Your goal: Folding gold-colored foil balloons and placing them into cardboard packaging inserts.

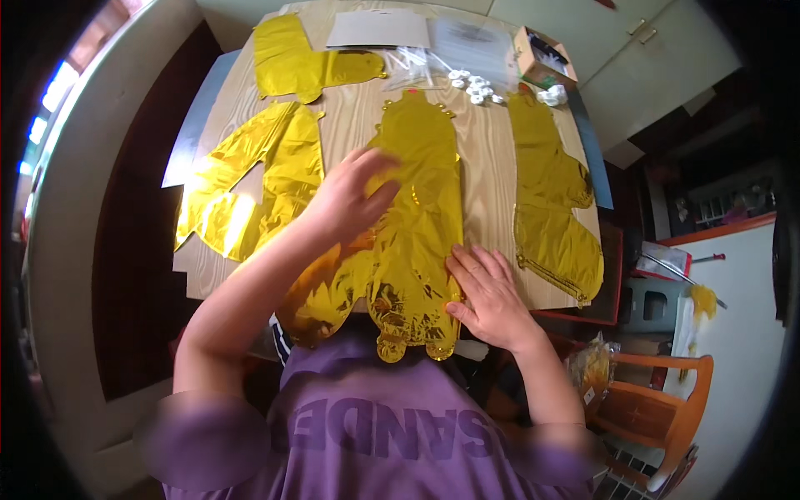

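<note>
One gold foil shape [421, 187], flat, centre of tabletop [486, 175], near end overhanging. Left hand [354, 196]: half open, blurred, over its left side, nothing visibly held. Right hand [486, 292]: spread on its near right edge, ungripping. Three other foil pieces [290, 171]: far left, left, right.

So the left hand [352, 196], just off center toward 11 o'clock, has smeary fingers, and it and its forearm [267, 275] block part of the gold foil piece [421, 158]. Can't tell if that hand's touching it or just above. The right hand [490, 298], around 4 o'clock, covers some of the foil's edge. Both sleeves [204, 437] are blurry, and the purple shirt [375, 417] gets chopped off at 6 o'clock. Stuff inside the small box [531, 71] at 1 o'clock is too tiny to ID, and the dark shelf [725, 200] near 3 is murky.
</note>
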Motion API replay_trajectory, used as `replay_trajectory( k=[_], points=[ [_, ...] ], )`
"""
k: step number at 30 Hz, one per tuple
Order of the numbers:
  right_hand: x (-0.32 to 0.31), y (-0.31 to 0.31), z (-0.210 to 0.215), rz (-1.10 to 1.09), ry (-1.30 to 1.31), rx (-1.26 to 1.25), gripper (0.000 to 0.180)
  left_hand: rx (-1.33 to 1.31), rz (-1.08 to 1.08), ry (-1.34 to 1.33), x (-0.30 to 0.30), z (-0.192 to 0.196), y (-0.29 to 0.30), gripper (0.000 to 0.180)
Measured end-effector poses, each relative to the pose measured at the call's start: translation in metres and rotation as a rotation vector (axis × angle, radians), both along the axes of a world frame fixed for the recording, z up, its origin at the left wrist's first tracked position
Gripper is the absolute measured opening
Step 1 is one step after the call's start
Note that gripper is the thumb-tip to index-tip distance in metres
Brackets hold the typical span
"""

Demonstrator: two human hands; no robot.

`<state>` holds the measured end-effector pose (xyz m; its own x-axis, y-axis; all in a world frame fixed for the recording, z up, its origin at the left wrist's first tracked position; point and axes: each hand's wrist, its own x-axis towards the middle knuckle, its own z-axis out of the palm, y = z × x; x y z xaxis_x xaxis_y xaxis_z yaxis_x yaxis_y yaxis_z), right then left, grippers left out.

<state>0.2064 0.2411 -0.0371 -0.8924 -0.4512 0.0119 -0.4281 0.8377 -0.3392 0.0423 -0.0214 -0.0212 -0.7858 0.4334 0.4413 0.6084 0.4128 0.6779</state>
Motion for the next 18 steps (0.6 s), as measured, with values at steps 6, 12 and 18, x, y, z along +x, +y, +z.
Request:
replay_trajectory(
  k=[6,12,18],
  points=[
    [-0.016,-0.009,0.007,0.057,0.107,-0.091,0.051,0.084,0.048,-1.680,0.172,0.002,-0.126,0.046],
    [-0.017,-0.013,0.009,0.058,0.108,-0.063,0.050,1.196,0.413,-1.952,0.213,-0.022,-0.097,0.037],
    [-0.016,-0.011,0.005,0.056,0.104,-0.073,0.051,1.279,0.427,-1.858,0.220,-0.004,-0.096,0.022]
  ],
)
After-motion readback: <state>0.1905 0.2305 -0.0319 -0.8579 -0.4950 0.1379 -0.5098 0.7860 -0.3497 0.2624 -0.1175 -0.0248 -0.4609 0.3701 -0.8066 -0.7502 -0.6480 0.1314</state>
